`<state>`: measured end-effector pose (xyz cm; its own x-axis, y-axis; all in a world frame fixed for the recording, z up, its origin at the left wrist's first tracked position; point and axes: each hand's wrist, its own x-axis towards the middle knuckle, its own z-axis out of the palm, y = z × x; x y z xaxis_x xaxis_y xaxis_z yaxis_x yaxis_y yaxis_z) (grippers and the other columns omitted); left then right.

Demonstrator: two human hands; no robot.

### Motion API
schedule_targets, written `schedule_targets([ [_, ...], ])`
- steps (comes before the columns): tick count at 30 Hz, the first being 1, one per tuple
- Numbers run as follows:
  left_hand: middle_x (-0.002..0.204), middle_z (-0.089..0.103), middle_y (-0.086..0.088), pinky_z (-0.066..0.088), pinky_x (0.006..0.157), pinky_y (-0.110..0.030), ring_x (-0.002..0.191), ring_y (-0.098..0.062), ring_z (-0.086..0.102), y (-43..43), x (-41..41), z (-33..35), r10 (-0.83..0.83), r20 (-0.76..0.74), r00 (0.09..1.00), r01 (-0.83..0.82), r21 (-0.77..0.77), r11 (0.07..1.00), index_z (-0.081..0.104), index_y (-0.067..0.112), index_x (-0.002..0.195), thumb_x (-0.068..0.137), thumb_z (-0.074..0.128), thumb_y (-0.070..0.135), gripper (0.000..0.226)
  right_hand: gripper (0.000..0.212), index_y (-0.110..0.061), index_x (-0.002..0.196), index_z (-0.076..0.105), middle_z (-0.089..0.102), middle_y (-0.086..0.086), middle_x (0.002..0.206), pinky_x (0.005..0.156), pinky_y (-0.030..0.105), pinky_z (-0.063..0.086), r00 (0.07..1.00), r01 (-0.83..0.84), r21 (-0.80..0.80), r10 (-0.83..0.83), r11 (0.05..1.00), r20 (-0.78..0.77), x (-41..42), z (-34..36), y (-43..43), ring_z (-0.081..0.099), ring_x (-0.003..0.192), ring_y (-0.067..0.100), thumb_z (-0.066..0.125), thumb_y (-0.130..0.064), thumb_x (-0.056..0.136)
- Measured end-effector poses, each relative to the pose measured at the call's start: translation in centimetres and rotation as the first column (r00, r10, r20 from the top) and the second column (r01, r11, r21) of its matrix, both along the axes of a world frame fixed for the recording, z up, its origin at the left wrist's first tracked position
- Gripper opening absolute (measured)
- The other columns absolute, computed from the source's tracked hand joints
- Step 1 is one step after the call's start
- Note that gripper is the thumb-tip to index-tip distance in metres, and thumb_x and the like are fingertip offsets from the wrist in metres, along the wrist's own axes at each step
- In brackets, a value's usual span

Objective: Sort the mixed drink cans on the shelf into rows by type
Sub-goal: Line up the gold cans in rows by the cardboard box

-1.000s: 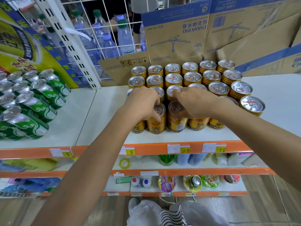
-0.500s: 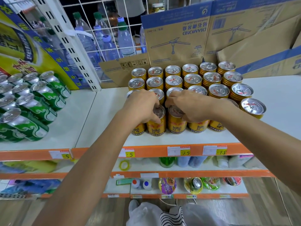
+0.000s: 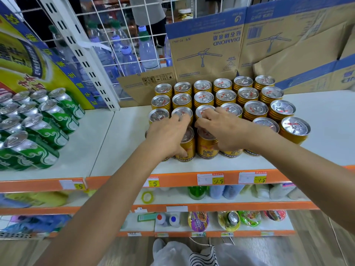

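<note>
- Cans in green [image 3: 42,129] lie far left on the shelf [image 3: 115,143], well apart from your hands.
- Your left hand [image 3: 169,137] curls round a front-row gold can [image 3: 187,149].
- Your right hand [image 3: 227,131] grips the RedBull can [image 3: 208,151] just beside it.

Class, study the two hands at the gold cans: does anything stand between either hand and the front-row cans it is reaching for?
Nothing visible does. The left hand and right hand already lie on the front-row gold cans, fingers curled over them. Only the neighbouring gold cans crowd close behind.
</note>
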<state>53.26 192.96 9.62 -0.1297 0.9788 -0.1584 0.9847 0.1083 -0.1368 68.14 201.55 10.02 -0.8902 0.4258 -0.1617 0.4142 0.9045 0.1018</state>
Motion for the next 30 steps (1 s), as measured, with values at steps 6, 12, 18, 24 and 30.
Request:
schedule_targets([
  [6,0.128,0.050,-0.005,0.046,0.072,-0.039,0.113,-0.030,0.053,-0.2,0.5,-0.8,0.070,-0.004,0.998,-0.069,0.085,0.994,0.036,0.024,0.132,0.071,0.078,0.044,0.077,0.073,-0.016,0.142,0.028,0.033,0.008,0.137,0.098,0.033,0.034,1.000,-0.008,0.050,0.010,0.999,-0.021,0.0,-0.6,0.0,0.033,0.119,0.027,0.069,-0.027,0.082],
  [12,0.133,0.037,-0.005,0.048,0.073,-0.039,0.111,-0.029,0.053,-0.5,0.5,-1.0,0.093,0.047,0.995,-0.097,0.105,0.990,0.038,0.028,0.135,0.070,0.080,0.041,0.078,0.074,-0.017,0.144,0.026,0.031,0.007,0.139,0.097,0.032,0.034,1.000,-0.001,0.031,0.001,1.000,-0.022,0.1,-0.4,-0.1,0.031,0.121,0.026,0.068,-0.025,0.083],
  [18,0.139,0.039,-0.002,0.046,0.096,-0.041,0.127,-0.025,0.036,-1.4,-0.6,-1.3,0.040,0.134,0.990,-0.057,0.128,0.990,0.031,0.030,0.142,0.071,0.078,0.046,0.087,0.076,-0.018,0.144,0.027,0.033,0.006,0.138,0.100,0.035,0.035,0.999,0.009,-0.024,-0.011,1.000,-0.054,0.4,-0.4,-0.1,0.031,0.123,0.026,0.069,-0.030,0.082],
  [24,0.138,0.040,-0.005,0.044,0.092,-0.041,0.120,-0.031,0.046,-3.6,-3.5,0.1,0.200,0.117,0.973,-0.208,0.055,0.977,0.036,0.030,0.139,0.074,0.078,0.036,0.078,0.066,-0.021,0.142,0.035,0.039,0.003,0.136,0.098,0.038,0.040,0.986,0.011,-0.052,-0.020,0.999,-0.167,0.2,-0.1,-0.3,0.032,0.124,0.023,0.064,-0.033,0.084],
  [30,0.134,0.042,-0.006,0.045,0.087,-0.038,0.113,-0.031,0.052,-3.8,-3.5,-0.8,0.216,0.169,0.962,-0.236,0.108,0.966,0.036,0.027,0.138,0.077,0.076,0.033,0.073,0.063,-0.022,0.142,0.036,0.040,0.003,0.136,0.094,0.036,0.039,0.988,-0.014,-0.036,0.008,0.999,-0.152,-1.0,-0.4,-0.6,0.034,0.126,0.024,0.062,-0.032,0.085],
])
